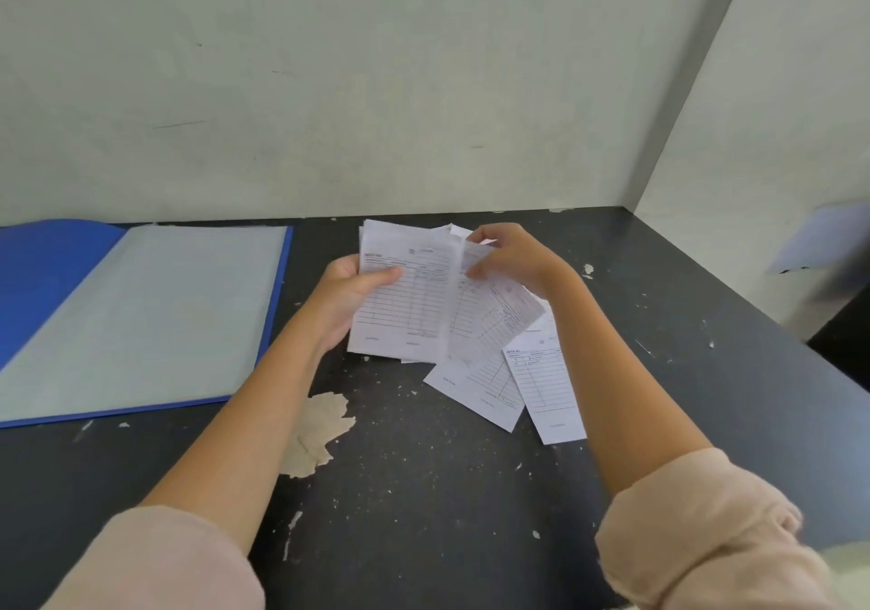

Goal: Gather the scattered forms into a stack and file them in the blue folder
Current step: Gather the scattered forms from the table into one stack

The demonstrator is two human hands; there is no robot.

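Observation:
My left hand (350, 296) grips a small stack of white printed forms (405, 298) by its left edge, thumb on top, lifted above the dark table. My right hand (511, 258) pinches another form (494, 313) at its top and holds it against the right side of that stack. Two more forms (475, 386) (548, 388) lie flat on the table below and to the right, partly overlapping. The blue folder (275, 322) lies open at the left, with a pale clear sleeve page (146, 317) facing up.
The dark table (423, 492) has chipped paint and a large bare patch (318, 430) near its middle. A pale wall runs along the back, and a side wall closes the right. The table's right edge drops away at the far right.

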